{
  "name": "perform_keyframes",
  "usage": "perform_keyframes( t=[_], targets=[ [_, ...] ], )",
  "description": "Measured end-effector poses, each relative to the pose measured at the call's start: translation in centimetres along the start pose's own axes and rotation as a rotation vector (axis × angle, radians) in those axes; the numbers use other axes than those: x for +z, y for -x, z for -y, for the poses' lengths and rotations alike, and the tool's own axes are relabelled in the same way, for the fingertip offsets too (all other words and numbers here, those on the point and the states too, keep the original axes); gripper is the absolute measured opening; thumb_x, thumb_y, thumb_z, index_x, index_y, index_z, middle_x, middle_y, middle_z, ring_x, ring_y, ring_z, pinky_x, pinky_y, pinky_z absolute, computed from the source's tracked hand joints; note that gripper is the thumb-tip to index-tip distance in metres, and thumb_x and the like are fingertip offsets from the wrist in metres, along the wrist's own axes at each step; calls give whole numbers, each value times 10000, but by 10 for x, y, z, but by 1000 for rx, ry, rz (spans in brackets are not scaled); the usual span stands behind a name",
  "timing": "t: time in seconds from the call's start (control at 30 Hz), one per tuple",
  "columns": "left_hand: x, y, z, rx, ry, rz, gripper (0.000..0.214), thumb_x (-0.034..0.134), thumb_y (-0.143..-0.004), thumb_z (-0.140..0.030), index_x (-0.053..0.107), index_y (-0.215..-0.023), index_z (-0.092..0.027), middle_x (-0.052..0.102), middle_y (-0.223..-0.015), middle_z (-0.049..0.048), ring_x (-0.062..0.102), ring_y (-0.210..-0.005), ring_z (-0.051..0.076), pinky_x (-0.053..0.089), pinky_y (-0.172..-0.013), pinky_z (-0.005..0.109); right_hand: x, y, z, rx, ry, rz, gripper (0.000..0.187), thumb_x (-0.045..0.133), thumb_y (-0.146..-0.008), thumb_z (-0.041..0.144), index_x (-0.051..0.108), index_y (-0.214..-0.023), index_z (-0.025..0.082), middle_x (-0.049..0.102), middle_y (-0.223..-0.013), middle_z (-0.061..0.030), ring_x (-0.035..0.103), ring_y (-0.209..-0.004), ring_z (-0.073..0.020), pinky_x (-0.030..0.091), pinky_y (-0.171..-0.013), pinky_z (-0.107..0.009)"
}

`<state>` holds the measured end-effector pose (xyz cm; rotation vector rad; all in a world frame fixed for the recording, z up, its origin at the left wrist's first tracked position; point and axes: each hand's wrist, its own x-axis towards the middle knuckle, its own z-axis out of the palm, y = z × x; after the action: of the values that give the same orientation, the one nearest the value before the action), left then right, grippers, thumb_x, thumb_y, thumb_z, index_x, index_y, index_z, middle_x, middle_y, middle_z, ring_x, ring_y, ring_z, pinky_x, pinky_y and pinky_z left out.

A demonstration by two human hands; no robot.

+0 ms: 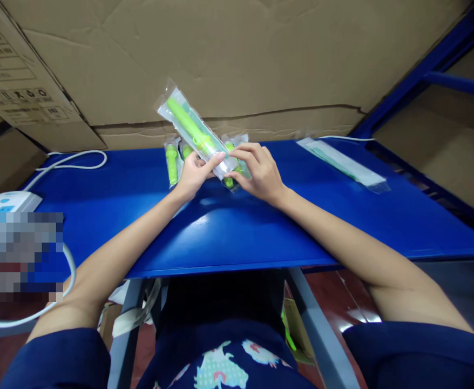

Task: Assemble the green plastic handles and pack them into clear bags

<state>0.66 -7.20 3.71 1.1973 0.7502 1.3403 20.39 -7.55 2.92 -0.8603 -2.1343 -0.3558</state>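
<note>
A clear plastic packet (189,127) with a lime-green, stick-like item inside is held up at a slant above the table. My left hand (196,174) grips its lower part, thumb on top. At the packet's lower right end, my right hand (259,172) has its thumb and fingers closed on the edge. Behind my hands, more packets with the same green items lie on the table: one packet (171,165) on the left, and another packet (237,141) on the right, partly covered by my fingers. What exactly the green item is cannot be made out.
On the right of the blue table (237,232) lies a flat packet (344,162) with a white and green strip. A white power strip (12,202) with a looping cable (73,265) is at the left edge. Cardboard (237,65) walls the back, and a blue metal frame (419,81) stands right.
</note>
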Motion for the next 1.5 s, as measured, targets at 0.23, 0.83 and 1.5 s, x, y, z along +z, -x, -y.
perform_keyframes(
  t=[0.23, 0.83, 1.5],
  targets=[
    [-1, -1, 0, -13, 31, 25, 590, 944, -646, -541, 675, -1007, -160, 789, -1032, 104, 786, -1004, 286, 671, -927, 453, -4, 0, 1, -7, 17, 40, 446, 498, -1033, 567, 612, -1410, 356, 646, -1323, -86, 651, -1034, -258, 503, -977, -522],
    [-1, -2, -1, -20, 34, 53, 584, 908, -711, -520, 642, -1060, -135, 793, -1038, 98, 801, -952, 255, 672, -907, 407, 3, 5, -5, -125, 169, -61, 426, 482, -1061, 528, 647, -1395, 321, 655, -1299, -88, 632, -985, -198, 447, -967, -431],
    [0, 0, -3, -50, 58, 85, 567, 889, -732, -532, 649, -1060, -137, 788, -975, 112, 766, -1110, 319, 637, -988, 473, 1, 4, -4, -117, 189, -41, 468, 455, -1059, 569, 647, -1411, 327, 656, -1302, -91, 641, -970, -198, 455, -975, -442]
  ],
)
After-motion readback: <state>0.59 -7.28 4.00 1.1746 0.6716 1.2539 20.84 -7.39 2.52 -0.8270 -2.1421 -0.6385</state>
